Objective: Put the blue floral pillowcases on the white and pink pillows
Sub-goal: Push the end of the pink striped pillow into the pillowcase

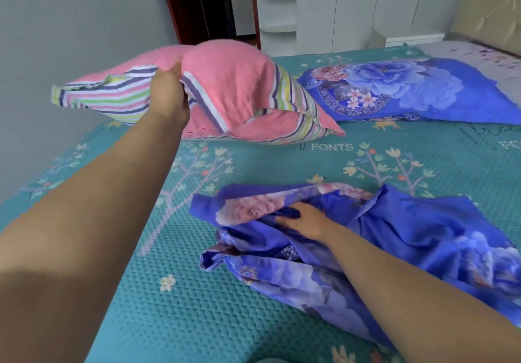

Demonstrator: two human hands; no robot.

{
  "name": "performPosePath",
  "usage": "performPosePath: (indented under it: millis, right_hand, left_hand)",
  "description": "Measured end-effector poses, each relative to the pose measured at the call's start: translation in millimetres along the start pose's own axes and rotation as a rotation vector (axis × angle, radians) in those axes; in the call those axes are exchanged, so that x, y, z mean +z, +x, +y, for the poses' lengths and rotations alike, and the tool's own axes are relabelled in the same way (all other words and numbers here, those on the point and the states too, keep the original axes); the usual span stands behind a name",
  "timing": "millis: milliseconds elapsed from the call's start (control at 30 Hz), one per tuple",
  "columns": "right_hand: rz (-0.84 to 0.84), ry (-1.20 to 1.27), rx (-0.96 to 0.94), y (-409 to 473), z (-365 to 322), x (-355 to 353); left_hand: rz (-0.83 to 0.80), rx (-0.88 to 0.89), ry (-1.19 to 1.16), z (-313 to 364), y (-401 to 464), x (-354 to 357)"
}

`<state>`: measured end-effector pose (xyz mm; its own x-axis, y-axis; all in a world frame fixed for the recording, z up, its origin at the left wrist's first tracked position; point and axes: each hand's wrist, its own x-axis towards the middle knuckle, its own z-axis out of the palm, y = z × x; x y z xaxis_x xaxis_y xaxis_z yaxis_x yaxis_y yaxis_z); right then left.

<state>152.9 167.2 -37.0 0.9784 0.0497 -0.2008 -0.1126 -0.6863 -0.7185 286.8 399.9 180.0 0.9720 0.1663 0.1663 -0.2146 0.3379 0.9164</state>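
A pink pillow (pixel 231 86) with striped bands is lifted at its left end, its right end resting on the bed. My left hand (pixel 166 92) grips it near the top edge. A crumpled blue floral pillowcase (pixel 408 238) lies near the front of the bed. My right hand (pixel 304 219) rests on its opening, fingers tucked into the fabric fold. A second blue floral pillowcase (pixel 394 89) lies at the back right, looking filled, just behind the pink pillow's right corner.
The teal patterned bedspread (pixel 197 292) covers the bed. A grey wall (pixel 70 24) runs along the left side. An open dark doorway (pixel 208 4) and white wardrobes (pixel 352 4) stand beyond the bed's far edge. A headboard (pixel 490 4) is at the far right.
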Motion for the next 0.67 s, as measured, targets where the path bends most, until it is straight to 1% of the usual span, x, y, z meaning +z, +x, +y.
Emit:
performPosePath:
  millis: [67,100,133,167,233,267,300,333,400,467,500,533,567,600,633,667]
  right_hand:
    - [0.226,0.601,0.117,-16,-6,-26]
    - [0.294,0.797,0.18,-28,-6,-42]
    - [0.322,0.937,0.215,-44,-8,-59]
    - [0.314,1.092,0.203,-56,-11,-73]
    - [0.234,1.396,0.112,-84,-17,-103]
    - [0.202,1.483,0.061,-91,-24,-117]
    - [0.179,1.502,0.02,-100,-31,-132]
    - [0.156,1.471,-0.017,-110,-36,-148]
    - [0.127,1.323,-0.055,-130,-36,-175]
    - [0.247,1.174,0.039,-146,-14,-199]
    - [0.321,1.099,0.12,-152,6,-210]
    - [0.41,0.995,0.207,-160,27,-218]
    - [0.49,0.824,0.287,-174,47,-224]
    - [0.551,0.62,0.376,-181,64,-227]
    - [0.606,0.425,0.457,-189,79,-229]
    - [0.668,0.263,0.513,-197,92,-231]
  left_hand:
    - [-0.007,0.013,-0.035,8,-16,6]
    - [-0.024,0.016,-0.058,11,-25,11]
    - [-0.04,0.026,-0.067,14,-40,18]
    - [-0.058,0.049,-0.088,14,-54,29]
    - [-0.088,0.086,-0.078,11,-90,53]
    - [-0.104,0.121,-0.04,9,-106,62]
    - [-0.14,0.166,0.01,5,-121,70]
    - [-0.187,0.211,0.066,1,-139,79]
    - [-0.3,0.259,0.206,-9,-180,96]
    - [-0.398,0.299,0.361,-26,-226,110]
    - [-0.447,0.34,0.477,-39,-248,115]
    - [-0.495,0.364,0.644,-56,-270,117]
    - [-0.552,0.366,0.838,-75,-292,119]
    - [-0.631,0.33,1.056,-90,-306,117]
    - [-0.771,0.25,1.249,-105,-321,116]
    - [-0.96,0.182,1.368,-119,-335,116]
